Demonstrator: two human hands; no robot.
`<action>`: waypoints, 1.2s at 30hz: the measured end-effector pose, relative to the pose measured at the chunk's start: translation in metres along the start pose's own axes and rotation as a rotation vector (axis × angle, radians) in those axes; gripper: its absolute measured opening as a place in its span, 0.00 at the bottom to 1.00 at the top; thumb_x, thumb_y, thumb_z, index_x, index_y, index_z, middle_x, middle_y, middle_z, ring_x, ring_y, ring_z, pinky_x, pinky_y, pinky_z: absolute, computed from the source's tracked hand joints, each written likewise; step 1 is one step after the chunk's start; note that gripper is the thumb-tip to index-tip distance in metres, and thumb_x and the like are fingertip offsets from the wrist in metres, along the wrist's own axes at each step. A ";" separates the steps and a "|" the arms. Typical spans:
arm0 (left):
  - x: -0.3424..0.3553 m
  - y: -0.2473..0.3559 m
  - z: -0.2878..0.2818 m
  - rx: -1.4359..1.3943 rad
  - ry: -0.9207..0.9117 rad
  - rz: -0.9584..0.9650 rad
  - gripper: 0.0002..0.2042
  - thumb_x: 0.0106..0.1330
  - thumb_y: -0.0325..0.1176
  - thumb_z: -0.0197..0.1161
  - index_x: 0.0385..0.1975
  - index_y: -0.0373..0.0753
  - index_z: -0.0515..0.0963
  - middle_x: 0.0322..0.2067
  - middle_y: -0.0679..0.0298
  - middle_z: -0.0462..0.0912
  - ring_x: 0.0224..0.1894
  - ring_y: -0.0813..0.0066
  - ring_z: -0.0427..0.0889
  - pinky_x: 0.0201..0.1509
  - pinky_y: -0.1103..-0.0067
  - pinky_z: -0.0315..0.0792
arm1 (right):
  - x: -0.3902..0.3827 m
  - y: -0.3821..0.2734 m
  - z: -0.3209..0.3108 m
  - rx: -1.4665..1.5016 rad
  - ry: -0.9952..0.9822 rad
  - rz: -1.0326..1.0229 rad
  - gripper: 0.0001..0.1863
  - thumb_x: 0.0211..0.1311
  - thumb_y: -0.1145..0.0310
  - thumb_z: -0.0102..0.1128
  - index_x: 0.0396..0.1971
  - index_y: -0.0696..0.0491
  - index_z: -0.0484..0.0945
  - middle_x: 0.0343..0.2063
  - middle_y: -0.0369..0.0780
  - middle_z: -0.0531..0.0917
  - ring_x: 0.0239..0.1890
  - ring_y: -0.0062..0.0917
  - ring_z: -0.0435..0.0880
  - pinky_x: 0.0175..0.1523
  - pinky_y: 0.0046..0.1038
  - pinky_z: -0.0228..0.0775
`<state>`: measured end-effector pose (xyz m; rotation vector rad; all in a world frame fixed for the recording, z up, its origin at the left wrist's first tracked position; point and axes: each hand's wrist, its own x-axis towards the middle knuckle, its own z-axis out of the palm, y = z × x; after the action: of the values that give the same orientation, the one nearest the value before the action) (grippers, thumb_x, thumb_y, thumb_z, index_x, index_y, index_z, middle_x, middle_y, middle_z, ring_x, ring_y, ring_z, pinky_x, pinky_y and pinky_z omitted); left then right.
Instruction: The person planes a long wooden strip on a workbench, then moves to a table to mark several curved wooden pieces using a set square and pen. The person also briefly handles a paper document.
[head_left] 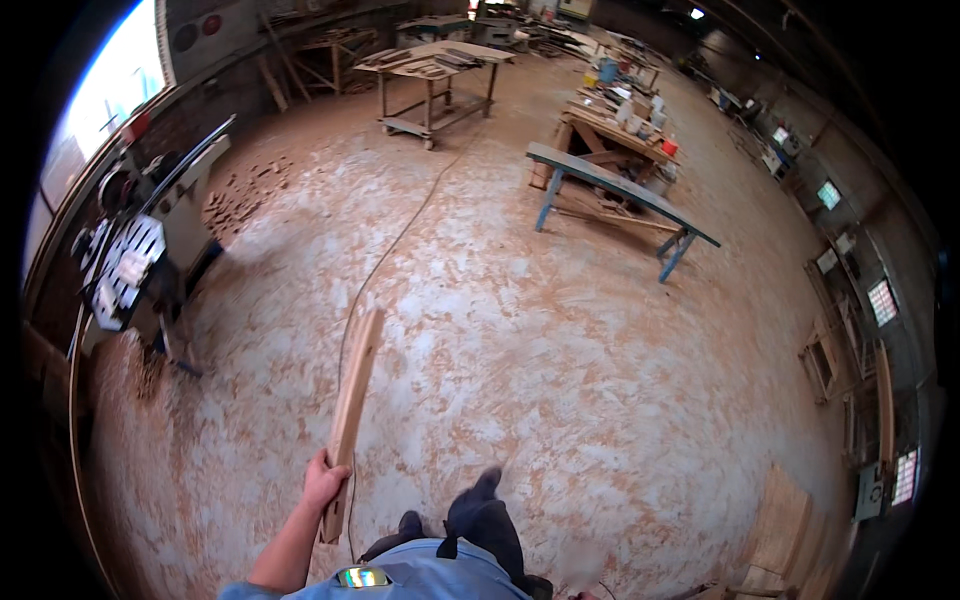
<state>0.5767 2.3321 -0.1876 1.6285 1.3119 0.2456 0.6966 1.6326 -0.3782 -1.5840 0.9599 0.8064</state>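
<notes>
My left hand (pixel 325 480) is closed around a long, squared piece of light brown timber (pixel 354 390), gripping it near its lower end. The timber slants up and away from me, its far end over the floor and a little to the right of my hand. A short stub of it sticks out below my fist. My right hand cannot be made out; at the lower edge there is only a small blurred patch too unclear to name.
A dark cable (pixel 400 235) snakes along the dusty floor. A machine (pixel 130 260) stands at left, near scattered wood offcuts (pixel 245 195). Ahead are a wheeled table (pixel 440 62), a blue-legged bench (pixel 620 188) and a cluttered workbench (pixel 610 125). Boards (pixel 780 520) lie at lower right.
</notes>
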 end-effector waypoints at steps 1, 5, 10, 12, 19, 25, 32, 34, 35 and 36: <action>0.027 0.022 0.023 0.026 -0.042 0.041 0.23 0.44 0.35 0.67 0.42 0.30 0.74 0.33 0.53 0.80 0.37 0.63 0.80 0.43 0.73 0.73 | 0.021 -0.001 -0.001 0.056 -0.045 0.052 0.18 0.69 0.54 0.43 0.36 0.56 0.71 0.22 0.41 0.77 0.18 0.30 0.74 0.20 0.33 0.70; 0.101 0.156 0.116 0.071 -0.157 0.135 0.26 0.44 0.36 0.67 0.43 0.29 0.73 0.33 0.53 0.80 0.36 0.64 0.79 0.42 0.72 0.72 | 0.032 -0.071 0.082 0.115 -0.049 0.078 0.22 0.67 0.49 0.44 0.38 0.57 0.71 0.21 0.43 0.77 0.20 0.36 0.76 0.23 0.38 0.71; 0.180 0.268 0.183 0.038 -0.174 0.213 0.27 0.44 0.34 0.68 0.46 0.29 0.72 0.34 0.52 0.79 0.37 0.64 0.79 0.43 0.72 0.72 | 0.030 -0.344 0.195 -0.120 -0.093 -0.177 0.12 0.61 0.66 0.47 0.23 0.57 0.73 0.17 0.42 0.78 0.15 0.29 0.77 0.16 0.33 0.66; 0.209 0.305 0.212 0.059 -0.213 0.226 0.28 0.45 0.33 0.67 0.48 0.29 0.71 0.35 0.54 0.79 0.37 0.66 0.78 0.43 0.73 0.72 | 0.058 -0.443 0.218 0.018 -0.049 -0.171 0.14 0.61 0.64 0.47 0.19 0.54 0.73 0.14 0.39 0.75 0.12 0.25 0.72 0.17 0.27 0.65; 0.337 0.403 0.283 0.187 -0.132 0.251 0.34 0.42 0.36 0.69 0.52 0.29 0.68 0.41 0.49 0.78 0.44 0.57 0.78 0.50 0.70 0.71 | 0.079 -0.759 0.345 -0.046 -0.115 -0.454 0.11 0.66 0.62 0.50 0.30 0.54 0.74 0.24 0.36 0.78 0.20 0.19 0.76 0.22 0.23 0.71; 0.498 0.475 0.362 0.233 -0.203 0.130 0.36 0.42 0.39 0.69 0.54 0.29 0.68 0.46 0.44 0.75 0.49 0.51 0.75 0.54 0.68 0.69 | 0.168 -0.839 0.399 -0.284 -0.094 -0.284 0.15 0.65 0.58 0.51 0.37 0.56 0.73 0.23 0.40 0.79 0.20 0.26 0.78 0.27 0.30 0.76; 0.640 0.610 0.425 0.247 -0.103 0.121 0.35 0.42 0.38 0.69 0.53 0.29 0.68 0.44 0.46 0.76 0.49 0.55 0.76 0.54 0.70 0.69 | 0.206 -0.968 0.499 -0.404 -0.154 -0.052 0.20 0.65 0.57 0.51 0.45 0.59 0.71 0.36 0.45 0.81 0.30 0.31 0.81 0.32 0.34 0.78; 0.685 0.649 0.446 0.262 -0.124 0.104 0.36 0.42 0.38 0.69 0.54 0.29 0.67 0.45 0.46 0.76 0.50 0.54 0.75 0.55 0.70 0.68 | 0.227 -1.034 0.533 -0.422 -0.174 -0.093 0.18 0.66 0.58 0.50 0.44 0.59 0.71 0.35 0.45 0.81 0.30 0.30 0.81 0.31 0.33 0.77; 0.706 0.667 0.458 0.269 -0.134 0.091 0.37 0.42 0.39 0.69 0.55 0.29 0.67 0.45 0.46 0.75 0.50 0.53 0.75 0.56 0.69 0.68 | 0.248 -1.065 0.548 -0.450 -0.185 -0.107 0.18 0.66 0.59 0.49 0.44 0.59 0.72 0.35 0.45 0.81 0.30 0.30 0.81 0.31 0.33 0.77; 0.724 0.685 0.472 0.323 -0.071 0.147 0.37 0.42 0.39 0.69 0.56 0.30 0.66 0.46 0.46 0.75 0.51 0.52 0.74 0.55 0.69 0.68 | 0.267 -1.102 0.565 -0.508 -0.198 -0.149 0.17 0.66 0.60 0.47 0.43 0.58 0.72 0.34 0.43 0.81 0.29 0.29 0.81 0.31 0.32 0.77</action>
<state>1.6087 2.7214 -0.1769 1.9905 1.2255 0.0644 1.7892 2.2606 -0.2505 -1.9345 0.5070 1.1374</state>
